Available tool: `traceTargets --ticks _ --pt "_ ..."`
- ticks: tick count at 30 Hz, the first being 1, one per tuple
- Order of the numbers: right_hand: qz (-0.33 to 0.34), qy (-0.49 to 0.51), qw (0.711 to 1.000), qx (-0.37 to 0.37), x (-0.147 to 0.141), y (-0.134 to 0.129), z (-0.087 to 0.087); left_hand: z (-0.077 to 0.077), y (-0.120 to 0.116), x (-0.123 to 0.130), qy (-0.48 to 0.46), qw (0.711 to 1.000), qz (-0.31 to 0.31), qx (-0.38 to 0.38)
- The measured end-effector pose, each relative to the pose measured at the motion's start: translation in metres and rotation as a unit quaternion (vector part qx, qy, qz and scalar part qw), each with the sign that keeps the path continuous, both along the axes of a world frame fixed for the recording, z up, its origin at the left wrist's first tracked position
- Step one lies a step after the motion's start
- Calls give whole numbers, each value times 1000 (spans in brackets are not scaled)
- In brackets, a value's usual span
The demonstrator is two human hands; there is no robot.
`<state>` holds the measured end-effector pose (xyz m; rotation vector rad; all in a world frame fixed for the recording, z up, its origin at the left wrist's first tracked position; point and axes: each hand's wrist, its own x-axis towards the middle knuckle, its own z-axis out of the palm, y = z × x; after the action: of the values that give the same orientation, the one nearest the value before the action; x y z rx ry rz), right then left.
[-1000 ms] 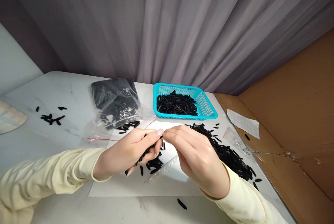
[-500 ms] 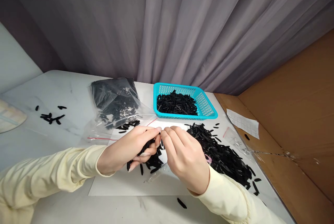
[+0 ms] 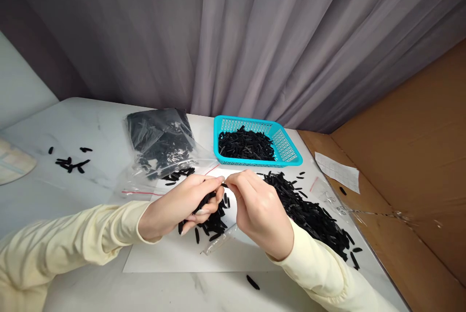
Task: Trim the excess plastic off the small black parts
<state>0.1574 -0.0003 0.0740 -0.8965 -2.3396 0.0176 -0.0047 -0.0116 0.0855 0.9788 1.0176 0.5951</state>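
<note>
My left hand [image 3: 176, 205] is closed, its fingers curled around a bunch of small black strips [image 3: 206, 200]. Thumb and forefinger meet at its tip. Touching that tip, my right hand [image 3: 258, 210] pinches one narrow black strip [image 3: 224, 185] that bridges the two hands. Its fingers partly hide the strip. Under both hands lies a white sheet [image 3: 163, 258] with a loose heap of the same strips [image 3: 214, 222] on it. A small clear plastic bag [image 3: 220, 241] rests beside my right hand.
A turquoise basket [image 3: 291, 149] full of black strips stands at the back. Left of it lies a clear zip bag [image 3: 160, 139] with black contents. To the right spreads a large pile of black strips [image 3: 316, 220]. A paper slip [image 3: 338, 172] lies on the cardboard [image 3: 407, 156].
My right hand has tilted, its fingers lifting slightly, so more of the strip between the hands shows. My left hand has barely moved.
</note>
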Motion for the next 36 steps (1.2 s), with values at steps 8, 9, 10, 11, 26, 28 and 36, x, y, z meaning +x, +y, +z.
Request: traceTargets --ticks 8,9,10,11,26,28,36 --pt "45 -4 998 -54 7 5 8 0 1 0 9 1000 -4 -3" --pt "49 -9 997 -55 7 4 9 1 1 0 12 1000 -2 -2" --pt "52 -13 997 -55 7 4 9 2 1 1 15 1000 0 -1" --pt "52 -17 997 -54 8 3 8 2 2 1 17 1000 0 0" --pt "-27 -110 986 126 -12 -2 -15 -5 8 5 -75 988 46 -129" --pt "-36 -122 983 131 -15 -1 -20 -6 13 4 -103 970 42 -215" --pt "-29 -32 999 -7 -4 8 -13 -8 17 1 -156 948 41 -274"
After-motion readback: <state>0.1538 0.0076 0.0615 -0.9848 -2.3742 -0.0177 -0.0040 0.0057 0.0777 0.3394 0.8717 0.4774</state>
